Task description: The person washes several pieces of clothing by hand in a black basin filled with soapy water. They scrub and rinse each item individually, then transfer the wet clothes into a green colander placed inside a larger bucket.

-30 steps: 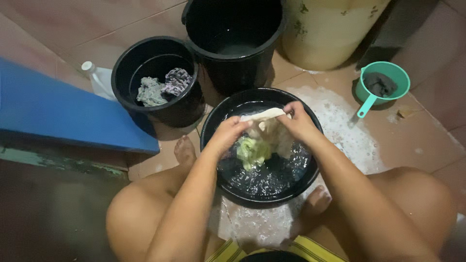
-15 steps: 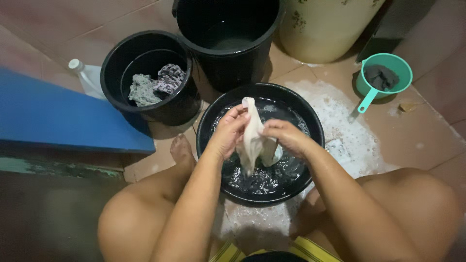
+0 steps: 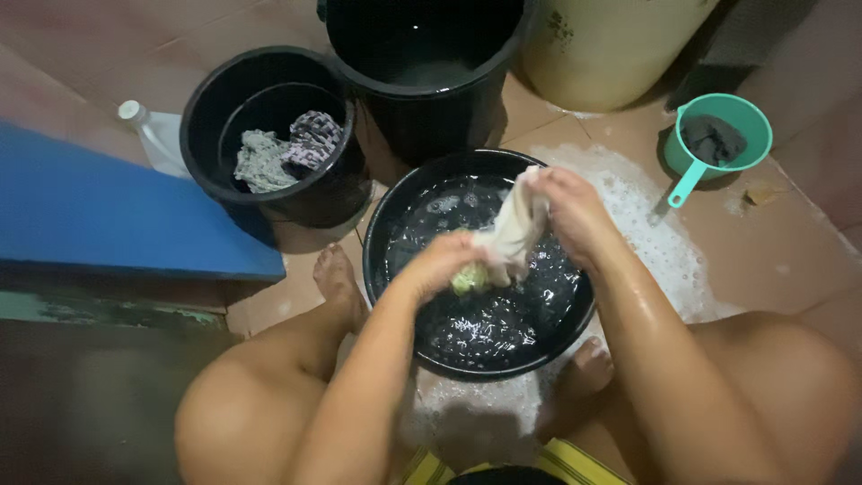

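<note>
Both hands grip one pale wet cloth point(image 3: 514, 232) above the soapy water of the black basin point(image 3: 386, 229) on the tiled floor point(image 3: 790, 251): the left hand point(image 3: 444, 263) is closed around its near, greenish end, and the right hand point(image 3: 567, 208) is closed on its far end. To the far left, a black bucket point(image 3: 202, 117) holds two wrung cloths point(image 3: 280, 153); to the far right, a green dipper point(image 3: 718, 139) rests on the floor.

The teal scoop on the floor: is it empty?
No, the teal scoop holds a dark cloth inside its bowl.

Home washing area: tiled floor point(image 3: 790, 251), buckets point(image 3: 269, 135), soapy basin point(image 3: 476, 269).
</note>
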